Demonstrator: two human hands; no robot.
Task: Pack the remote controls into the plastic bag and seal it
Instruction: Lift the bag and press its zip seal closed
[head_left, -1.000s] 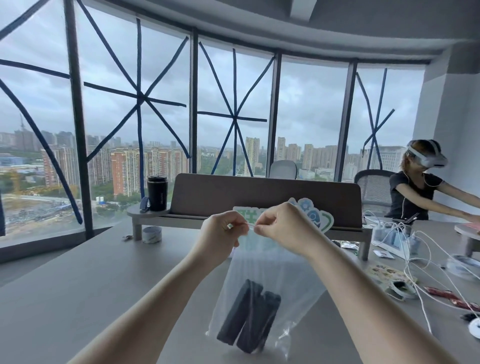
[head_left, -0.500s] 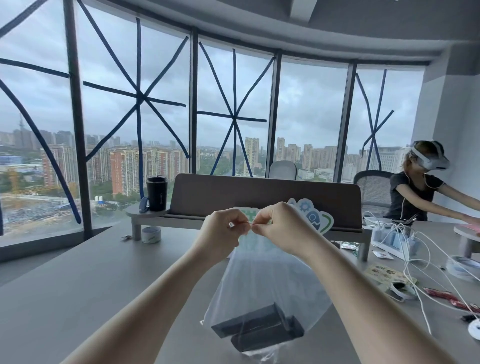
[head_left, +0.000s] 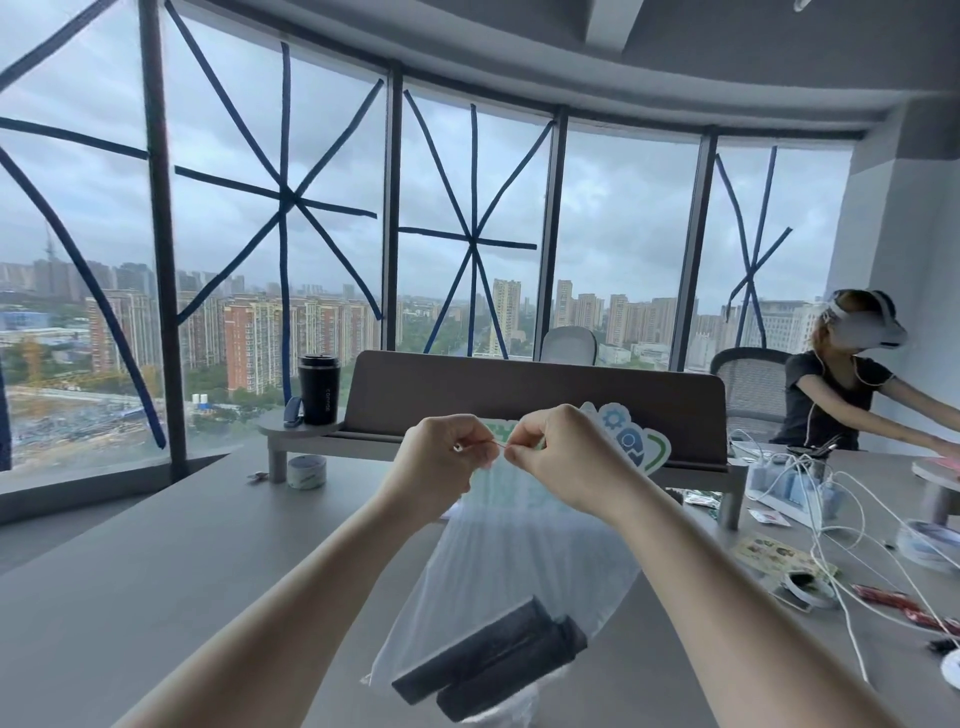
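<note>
A clear plastic bag (head_left: 519, 561) hangs in front of me above the grey table (head_left: 156, 571). Two black remote controls (head_left: 488, 657) lie side by side at its bottom, tilted up to the right. My left hand (head_left: 441, 460) and my right hand (head_left: 563, 452) are raised at chest height, almost touching. Each pinches the bag's top edge between thumb and forefinger, and a short thin strip of that edge shows between the two hands. The rest of the bag's mouth is hidden behind my fingers.
A brown desk riser (head_left: 535, 400) with a black tumbler (head_left: 319, 388) stands behind the bag, a tape roll (head_left: 306, 472) below it. White cables (head_left: 831, 519), stickers and wrappers litter the right side. A person wearing a headset (head_left: 841, 374) sits at the far right.
The bag has swung and turned: the two remotes went from standing nearly upright to lying flat, then tilted up to the right. My hands stay pinched at the top, close together.
</note>
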